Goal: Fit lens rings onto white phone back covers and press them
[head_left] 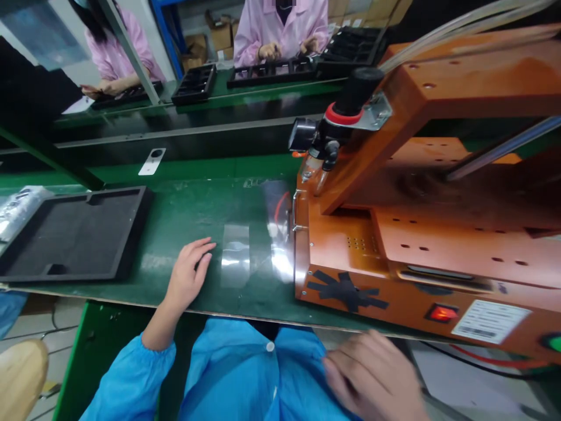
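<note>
My left hand (189, 273) rests on the green table (184, 216) with fingers extended and apart, holding nothing. Just right of its fingertips lies a clear rectangular film (235, 255). My right hand (372, 374) is in front of the table edge, below the orange machine (342, 257); it is smeared by motion, and its fingers cannot be made out well. Between the film and the machine is a shiny transparent sheet (281, 240) lying flat.
A black tray (74, 234) sits at the left, beside a silvery plastic bag (20, 210). Farther back lies a white card (152, 162). A gauge (302, 134) juts from the machine. Two people in pink work across the line with black trays (195, 83).
</note>
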Available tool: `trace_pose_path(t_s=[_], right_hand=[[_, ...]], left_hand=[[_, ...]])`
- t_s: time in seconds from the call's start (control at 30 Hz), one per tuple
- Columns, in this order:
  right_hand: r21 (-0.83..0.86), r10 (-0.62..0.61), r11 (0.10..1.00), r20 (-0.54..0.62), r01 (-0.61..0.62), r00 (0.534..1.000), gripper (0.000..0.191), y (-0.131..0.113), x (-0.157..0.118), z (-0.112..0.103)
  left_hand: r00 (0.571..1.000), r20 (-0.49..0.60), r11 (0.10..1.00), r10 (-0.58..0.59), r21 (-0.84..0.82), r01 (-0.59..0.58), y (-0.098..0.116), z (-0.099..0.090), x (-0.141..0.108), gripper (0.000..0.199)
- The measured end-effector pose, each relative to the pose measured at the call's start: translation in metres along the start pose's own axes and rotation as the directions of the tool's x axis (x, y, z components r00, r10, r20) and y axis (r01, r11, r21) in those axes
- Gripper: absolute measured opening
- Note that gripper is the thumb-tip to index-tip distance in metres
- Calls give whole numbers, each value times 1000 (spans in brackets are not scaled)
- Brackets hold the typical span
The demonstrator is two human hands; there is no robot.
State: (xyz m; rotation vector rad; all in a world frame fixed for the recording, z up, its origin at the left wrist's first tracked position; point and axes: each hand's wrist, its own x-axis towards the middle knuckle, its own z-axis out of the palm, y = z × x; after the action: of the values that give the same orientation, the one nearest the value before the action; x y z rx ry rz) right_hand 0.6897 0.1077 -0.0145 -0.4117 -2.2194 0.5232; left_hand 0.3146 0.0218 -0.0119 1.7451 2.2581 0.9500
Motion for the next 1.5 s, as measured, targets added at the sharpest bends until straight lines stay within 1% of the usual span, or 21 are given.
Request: trace_pose_path(t_s=[0.03, 0.07, 0.13, 0.17, 0.2, 0.23, 0.3, 0.37, 0.43, 0.5, 0.57, 0.63, 0.7, 0.8, 0.87, 0.93, 1.13, 1.27, 1.37, 1.5], right_hand=[[-30, -72, 997, 55, 74, 996, 14, -5, 10, 14], [-42, -119, 991, 104, 124, 987, 17, -10, 19, 27], [-40, -157, 985, 187, 167, 970, 23, -15, 34, 50], [-37, -160, 984, 215, 172, 963, 25, -16, 39, 59], [-41, -160, 984, 240, 174, 958, 26, -16, 43, 65], [-49, -156, 983, 261, 174, 953, 25, -16, 46, 71], [-78, -143, 982, 306, 174, 941, 20, -15, 51, 78], [-119, -123, 978, 333, 171, 935, 15, -13, 59, 85], [-158, -68, 979, 326, 125, 943, 15, -11, 70, 94], [-194, 24, 980, 285, 33, 958, 17, -8, 84, 106], [-216, 91, 976, 256, -34, 962, 21, -3, 99, 120], [-228, 95, 973, 282, -30, 955, 27, 4, 110, 133], [-231, 83, 973, 341, -2, 936, 26, 12, 117, 143], [-213, 91, 977, 376, -9, 922, 24, 22, 117, 147], [-206, 80, 979, 363, -4, 928, 26, 24, 116, 144], [-230, 50, 973, 358, 36, 932, 26, 23, 116, 140], [-311, -76, 928, 384, 207, 920, 13, 11, 125, 132], [-343, -141, 886, 442, 312, 886, 11, 7, 131, 129], [-362, -139, 866, 486, 343, 863, 10, 5, 134, 127], [-366, -141, 864, 484, 346, 864, 9, 7, 134, 126]], left_hand=[[998, -65, 1000, -18, 3, 18, -4, -3, 1, 32], [992, -119, 999, -37, 5, 38, -7, -6, 1, 29], [980, -182, 997, -77, -10, 77, -13, -8, 1, 25], [978, -187, 996, -88, -27, 85, -13, -8, 1, 23], [981, -172, 996, -85, -44, 78, -13, -6, 1, 22], [989, -133, 997, -63, -56, 56, -11, -4, 0, 22], [1000, 2, 999, 20, -51, -20, -7, 4, 1, 25], [985, 160, 997, 71, -10, -70, -2, 14, 2, 40], [961, 270, 997, 56, 33, -67, 2, 22, 4, 52], [951, 309, 998, 22, 43, -37, 4, 27, 4, 51], [951, 308, 1000, 10, 23, -18, 5, 29, 3, 44], [956, 293, 1000, 13, -9, -11, 6, 30, 2, 39], [965, 263, 999, 12, -49, 1, 7, 29, 0, 33], [983, 182, 991, -26, -123, 49, 7, 31, -2, 23], [990, 133, 986, -46, -155, 66, 6, 33, -2, 13], [993, 111, 986, -40, -159, 57, 5, 36, -3, 4], [995, 97, 995, 36, -101, -26, 0, 41, -4, 7], [993, 97, 996, 69, -61, -63, -2, 43, -5, 9], [993, 91, 996, 79, -43, -76, -2, 43, -5, 10], [992, 102, 996, 80, -33, -77, -3, 43, -5, 9]])
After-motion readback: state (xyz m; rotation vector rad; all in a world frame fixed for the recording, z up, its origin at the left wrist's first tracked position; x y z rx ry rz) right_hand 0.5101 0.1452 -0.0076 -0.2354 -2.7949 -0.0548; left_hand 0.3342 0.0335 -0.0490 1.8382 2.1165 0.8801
